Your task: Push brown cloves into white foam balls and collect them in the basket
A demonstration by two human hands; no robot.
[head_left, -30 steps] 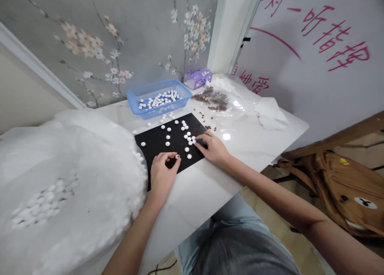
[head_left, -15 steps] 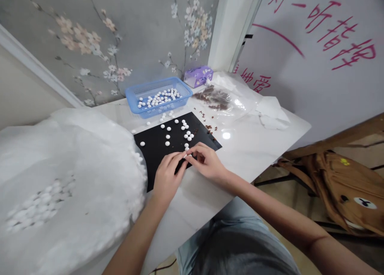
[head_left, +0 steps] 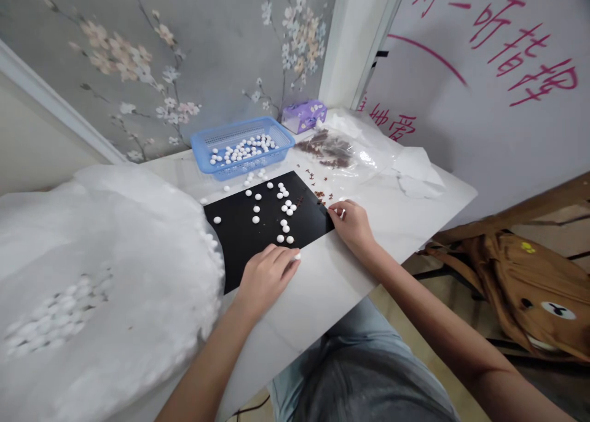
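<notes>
- Left hand: the fingers curl closed, pinching a white disc that shows just past the fingertips, at the lower edge of a black mat.
- Right hand: the thumb and fingers pinch closed at the mat's right corner. Whatever lies between the fingertips is too small to tell.
- More white discs lie on the mat just ahead of the left fingertips, in loose rows and a small cluster, apart from both hands.
- Brown flakes are scattered just ahead of the right fingertips, and more lie in a plastic bag farther ahead.
- A blue basket heaped with white discs sits on a white table, well ahead of the fingers of both hands.
- A white cotton mound rises left of the left fingers, with white discs set into its surface.
- A purple tissue box stands at the wall, far ahead of the right fingertips.
- A brown backpack sits beyond the table edge, right of the right fingers.
</notes>
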